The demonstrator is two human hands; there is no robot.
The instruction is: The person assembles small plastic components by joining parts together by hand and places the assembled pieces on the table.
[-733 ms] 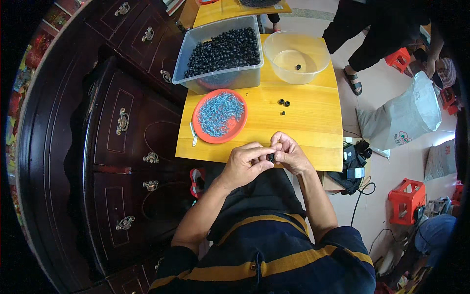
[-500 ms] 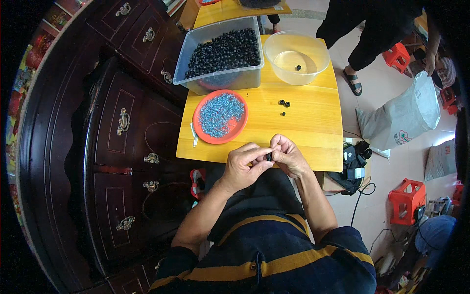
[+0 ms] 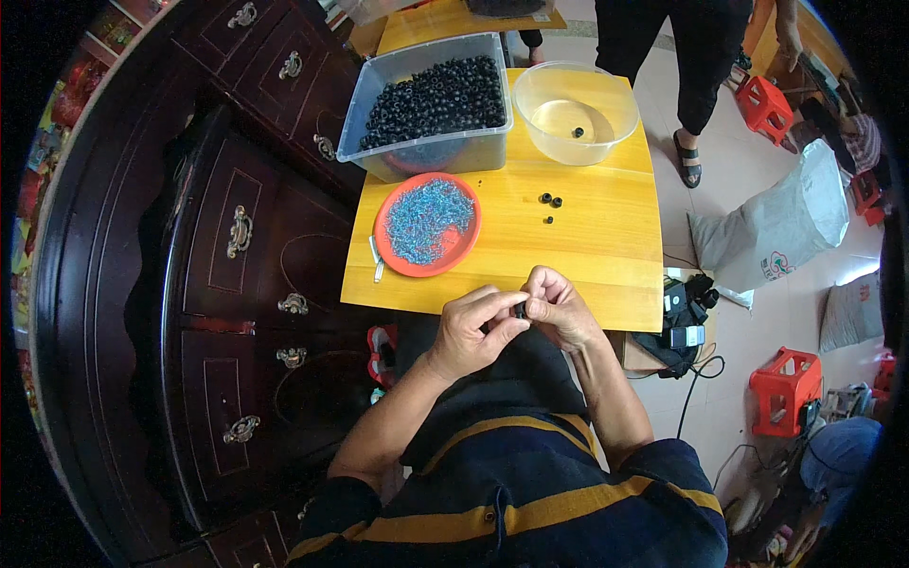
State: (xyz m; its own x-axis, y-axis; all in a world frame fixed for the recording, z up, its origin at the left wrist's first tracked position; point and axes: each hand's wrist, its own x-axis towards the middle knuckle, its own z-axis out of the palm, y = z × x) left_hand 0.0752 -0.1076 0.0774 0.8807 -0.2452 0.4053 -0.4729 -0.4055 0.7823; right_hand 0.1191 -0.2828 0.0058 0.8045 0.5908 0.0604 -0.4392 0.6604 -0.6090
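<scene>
Okay, far left is taken up by a dark wood cabinet [image 3: 213, 270], its drawers and doors fitted with ornate metal pulls. Next, at the back left of the yellow table [image 3: 606, 260], a clear rectangular bin [image 3: 478, 154] is heaped with black ring-like parts [image 3: 436, 101]. In front of it a red plate [image 3: 459, 256] is covered with tiny bluish parts [image 3: 417, 216]; some red is left bare at its right side. A white strip [image 3: 379, 272] is seen by the plate's left edge. At the table's near edge, one small black part [image 3: 520, 310] is pinched from the left by thumb and fingers of the left hand [image 3: 462, 327], and from the right by thumb and fingertips of the right hand [image 3: 561, 310]. Most of the part is covered by fingers; whether anything else is held in the left palm cannot be told. Beyond the hands, three loose black pieces [image 3: 556, 203] are grouped on the tabletop, the nearest one smaller. Behind those is set a clear round bowl [image 3: 614, 140], with a single black piece [image 3: 579, 133] inside. Farther right, a black bag [image 3: 699, 298], a standing person [image 3: 705, 57], a whitish sack [image 3: 781, 222] and red stools [image 3: 787, 390] are seen on the floor.
</scene>
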